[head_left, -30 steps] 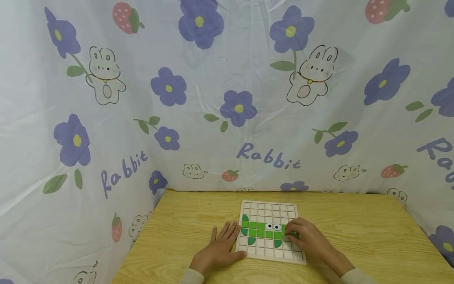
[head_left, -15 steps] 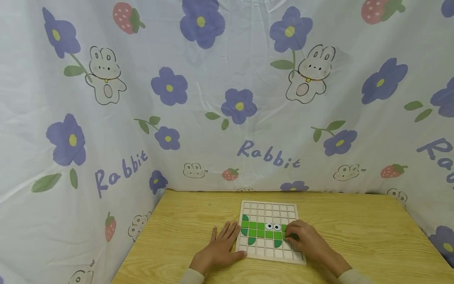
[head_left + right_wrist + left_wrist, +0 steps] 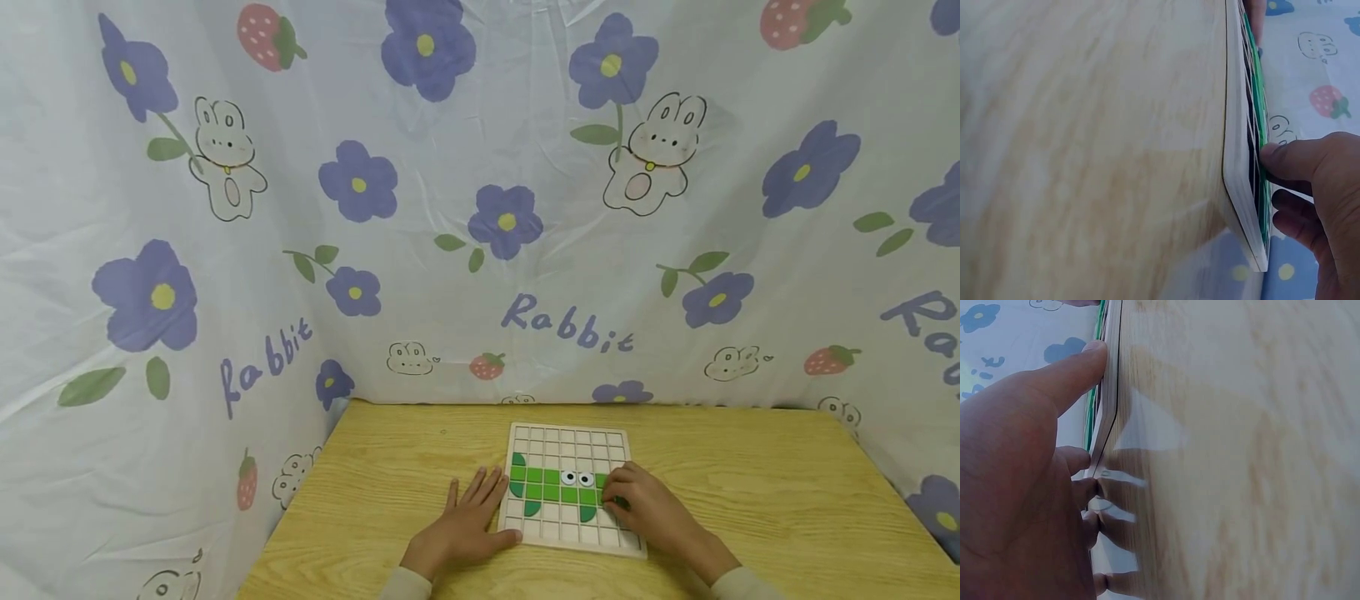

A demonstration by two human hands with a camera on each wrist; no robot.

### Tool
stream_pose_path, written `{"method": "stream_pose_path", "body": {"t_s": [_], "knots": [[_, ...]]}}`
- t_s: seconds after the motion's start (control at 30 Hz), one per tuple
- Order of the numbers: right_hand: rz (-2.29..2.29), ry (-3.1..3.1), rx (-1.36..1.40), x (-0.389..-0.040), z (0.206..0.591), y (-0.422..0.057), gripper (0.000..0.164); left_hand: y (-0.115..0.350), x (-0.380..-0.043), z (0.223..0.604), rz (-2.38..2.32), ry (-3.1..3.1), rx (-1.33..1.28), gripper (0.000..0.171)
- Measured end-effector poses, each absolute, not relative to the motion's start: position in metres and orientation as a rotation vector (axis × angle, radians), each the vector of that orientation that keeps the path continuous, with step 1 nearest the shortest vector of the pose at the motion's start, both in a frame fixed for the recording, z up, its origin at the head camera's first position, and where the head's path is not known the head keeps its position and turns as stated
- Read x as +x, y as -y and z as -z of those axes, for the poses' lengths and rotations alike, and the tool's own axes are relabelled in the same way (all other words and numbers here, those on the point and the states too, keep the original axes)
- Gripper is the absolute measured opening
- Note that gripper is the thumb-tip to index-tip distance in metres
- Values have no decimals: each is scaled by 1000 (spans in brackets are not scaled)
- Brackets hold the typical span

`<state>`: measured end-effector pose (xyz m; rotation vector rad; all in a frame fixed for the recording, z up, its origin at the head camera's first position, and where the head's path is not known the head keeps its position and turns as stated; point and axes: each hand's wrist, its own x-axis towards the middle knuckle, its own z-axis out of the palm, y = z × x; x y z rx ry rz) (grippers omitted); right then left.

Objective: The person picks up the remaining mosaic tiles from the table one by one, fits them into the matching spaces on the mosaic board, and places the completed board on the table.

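A square wooden grid board (image 3: 558, 533) lies on the table, with flat green tiles (image 3: 551, 493) and two round eye tiles (image 3: 577, 478) set in its cells. My left hand (image 3: 465, 525) rests spread on the table at the board's left side, its thumb touching the near left corner. At the board's right side, my right hand (image 3: 652, 508) has its thumb and fingers curled at a green tile on the rightmost part of the green shape. That tile is mostly hidden by the fingers. In the right wrist view, the thumb (image 3: 1291, 159) touches the green layer on the board (image 3: 1241, 156).
The wooden table (image 3: 397, 450) extends to both sides of the board. Behind and to the left hangs a white cloth (image 3: 420, 275) printed with purple flowers, rabbits and strawberries.
My right fingers have lowered slightly onto the board, and the green tile at their tips lies flatter in its cell. The left hand and the board have stayed put.
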<state>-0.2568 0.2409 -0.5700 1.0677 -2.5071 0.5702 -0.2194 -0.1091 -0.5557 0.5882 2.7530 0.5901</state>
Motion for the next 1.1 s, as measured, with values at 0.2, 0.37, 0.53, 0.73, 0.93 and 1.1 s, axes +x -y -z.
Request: {"method": "stream_pose_path", "body": {"t_s": [0.2, 0.37, 0.53, 0.73, 0.93, 1.1], "knots": [[-553, 2493, 1083, -257, 571, -242, 18, 110, -220, 556, -582, -2756, 584, 96], [-569, 2535, 1072, -257, 569, -242, 16, 110, -220, 557, -587, -2753, 589, 95], [-577, 2550, 1057, -255, 568, -242, 15, 111, -219, 556, -602, -2737, 596, 94], [-571, 2511, 987, -257, 563, -244, 14, 110, -219, 555, -588, -2750, 597, 94], [-539, 2461, 919, -263, 551, -254, 19, 111, -219, 555, -586, -2755, 599, 92], [-541, 2385, 892, -270, 542, -263, 24, 112, -221, 552, -636, -2746, 589, 86]]}}
